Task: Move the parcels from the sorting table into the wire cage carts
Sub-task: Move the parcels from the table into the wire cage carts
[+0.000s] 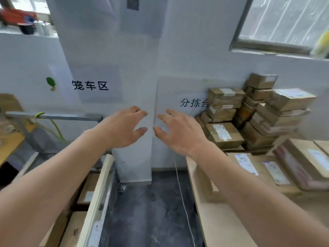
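The counter is seen at the right, with parcels stacked against its far wall and flat parcels lying nearer. The wire cage cart is seen at lower left, cardboard boxes within it. The left hand and right hand are held out mid-air, fingers spread and slightly bent, nothing grasped, thumbs nearly touching

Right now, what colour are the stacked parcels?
Brown cardboard parcels with white labels, head view.

Brown cardboard parcels with white labels on a tan table.
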Available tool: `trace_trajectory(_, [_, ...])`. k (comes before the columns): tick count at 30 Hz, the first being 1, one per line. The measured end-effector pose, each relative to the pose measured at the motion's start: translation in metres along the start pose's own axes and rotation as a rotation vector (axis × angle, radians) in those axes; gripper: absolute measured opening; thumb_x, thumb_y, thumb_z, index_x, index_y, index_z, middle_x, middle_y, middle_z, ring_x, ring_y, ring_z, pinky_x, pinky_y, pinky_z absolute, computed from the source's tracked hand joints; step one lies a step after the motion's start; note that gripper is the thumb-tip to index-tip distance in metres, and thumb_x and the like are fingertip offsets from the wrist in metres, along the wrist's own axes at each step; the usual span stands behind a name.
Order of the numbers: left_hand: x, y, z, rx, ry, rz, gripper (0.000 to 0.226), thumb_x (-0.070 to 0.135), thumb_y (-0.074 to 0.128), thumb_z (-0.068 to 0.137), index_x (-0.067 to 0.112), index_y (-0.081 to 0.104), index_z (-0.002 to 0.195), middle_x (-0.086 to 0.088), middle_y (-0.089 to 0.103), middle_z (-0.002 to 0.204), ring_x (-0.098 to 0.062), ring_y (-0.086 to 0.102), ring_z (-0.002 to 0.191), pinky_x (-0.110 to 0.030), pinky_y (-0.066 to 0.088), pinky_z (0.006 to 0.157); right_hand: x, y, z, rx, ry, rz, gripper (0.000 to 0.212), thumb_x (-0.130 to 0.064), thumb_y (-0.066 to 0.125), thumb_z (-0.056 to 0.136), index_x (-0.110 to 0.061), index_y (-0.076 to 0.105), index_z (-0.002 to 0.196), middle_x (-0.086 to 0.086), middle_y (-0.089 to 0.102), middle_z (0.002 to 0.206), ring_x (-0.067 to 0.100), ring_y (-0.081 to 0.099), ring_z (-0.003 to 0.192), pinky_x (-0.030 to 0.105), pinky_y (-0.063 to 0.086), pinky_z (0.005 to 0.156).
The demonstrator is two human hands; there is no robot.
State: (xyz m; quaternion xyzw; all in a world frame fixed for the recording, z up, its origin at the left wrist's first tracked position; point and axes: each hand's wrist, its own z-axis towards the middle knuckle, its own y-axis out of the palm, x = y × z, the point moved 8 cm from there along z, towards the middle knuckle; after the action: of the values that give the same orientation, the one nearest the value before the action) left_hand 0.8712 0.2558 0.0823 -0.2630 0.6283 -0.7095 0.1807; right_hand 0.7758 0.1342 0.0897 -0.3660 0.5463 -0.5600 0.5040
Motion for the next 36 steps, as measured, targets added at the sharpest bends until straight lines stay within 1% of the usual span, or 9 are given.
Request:
trace_trajectory(5, [0.078, 0.019, 0.043, -0.028, 0.154, -0.017, 0.054, 0.046, 0.049, 0.103, 0.024, 0.042, 0.152, 0.001, 0.045, 0.15, -0.03, 0.046, 0.136, -0.047, 0.04, 0.111, 0.075, -0.013, -0.043, 0.029, 0.148, 0.003, 0.058, -0.058, 0.043, 0.102, -0.027, 0.048, 0.151, 0.005, 0.046, 0.156, 0.031, 0.049, 0.137, 0.047, 0.042, 0.11])
trace_trajectory(8, [0.125, 0.034, 0.067, -0.031, 0.265, -0.038, 0.05, 0.042, 0.054, 0.102, 0.02, 0.048, 0.147, -0.002, 0.051, 0.144, -0.029, 0.05, 0.131, -0.043, 0.044, 0.106, 0.117, -0.019, -0.066, 0.036, 0.244, 0.001, 0.058, -0.057, 0.045, 0.102, -0.027, 0.048, 0.151, 0.006, 0.045, 0.157, 0.03, 0.047, 0.139, 0.045, 0.042, 0.11])
trace_trajectory(11, [0.171, 0.047, 0.091, -0.044, 0.377, -0.055, 0.055, 0.044, 0.052, 0.102, 0.022, 0.044, 0.152, 0.0, 0.047, 0.149, -0.024, 0.048, 0.134, -0.041, 0.042, 0.109, 0.157, -0.023, -0.085, 0.047, 0.35, -0.008, 0.058, -0.058, 0.043, 0.103, -0.03, 0.045, 0.154, 0.003, 0.041, 0.16, 0.027, 0.044, 0.142, 0.043, 0.039, 0.111])
trace_trajectory(13, [0.2, 0.056, 0.108, -0.065, 0.441, -0.063, 0.057, 0.046, 0.051, 0.103, 0.024, 0.041, 0.154, 0.004, 0.042, 0.154, -0.021, 0.044, 0.138, -0.037, 0.04, 0.111, 0.184, -0.023, -0.094, 0.056, 0.418, -0.023, 0.058, -0.059, 0.042, 0.103, -0.031, 0.045, 0.153, 0.001, 0.042, 0.159, 0.026, 0.046, 0.14, 0.043, 0.042, 0.109])
trace_trajectory(19, [0.278, 0.082, 0.162, -0.111, 0.651, -0.083, 0.056, 0.046, 0.054, 0.103, 0.028, 0.04, 0.154, 0.006, 0.043, 0.154, -0.018, 0.047, 0.136, -0.037, 0.048, 0.107, 0.261, -0.02, -0.117, 0.077, 0.651, -0.01, 0.058, -0.059, 0.041, 0.103, -0.035, 0.042, 0.156, -0.001, 0.037, 0.164, 0.024, 0.042, 0.145, 0.044, 0.043, 0.113])
trace_trajectory(22, [0.313, 0.093, 0.186, -0.134, 0.745, -0.076, 0.057, 0.044, 0.053, 0.104, 0.028, 0.038, 0.156, 0.005, 0.04, 0.158, -0.018, 0.044, 0.14, -0.035, 0.045, 0.11, 0.297, -0.012, -0.126, 0.073, 0.761, -0.015, 0.058, -0.059, 0.04, 0.103, -0.035, 0.041, 0.156, -0.001, 0.036, 0.164, 0.024, 0.04, 0.146, 0.043, 0.041, 0.113])
trace_trajectory(27, [0.367, 0.126, 0.218, -0.201, 0.864, -0.05, 0.057, 0.045, 0.049, 0.104, 0.026, 0.037, 0.157, 0.003, 0.038, 0.159, -0.022, 0.043, 0.141, -0.039, 0.046, 0.109, 0.346, 0.006, -0.152, 0.09, 0.959, 0.028, 0.057, -0.057, 0.04, 0.103, -0.034, 0.043, 0.155, -0.001, 0.036, 0.163, 0.023, 0.041, 0.144, 0.043, 0.041, 0.113])
trace_trajectory(31, [0.413, 0.154, 0.231, -0.259, 0.942, -0.037, 0.05, 0.044, 0.05, 0.104, 0.023, 0.045, 0.149, 0.001, 0.044, 0.15, -0.024, 0.049, 0.133, -0.04, 0.049, 0.104, 0.383, 0.015, -0.182, 0.103, 1.097, 0.056, 0.057, -0.056, 0.042, 0.102, -0.034, 0.043, 0.155, 0.0, 0.034, 0.164, 0.023, 0.039, 0.146, 0.043, 0.038, 0.116])
trace_trajectory(36, [0.477, 0.188, 0.246, -0.297, 1.013, -0.02, 0.04, 0.044, 0.051, 0.1, 0.02, 0.052, 0.132, -0.001, 0.05, 0.138, -0.026, 0.055, 0.12, -0.044, 0.054, 0.095, 0.435, 0.022, -0.222, 0.168, 1.25, 0.132, 0.056, -0.053, 0.045, 0.102, -0.032, 0.045, 0.154, 0.001, 0.034, 0.165, 0.024, 0.039, 0.146, 0.042, 0.039, 0.115])
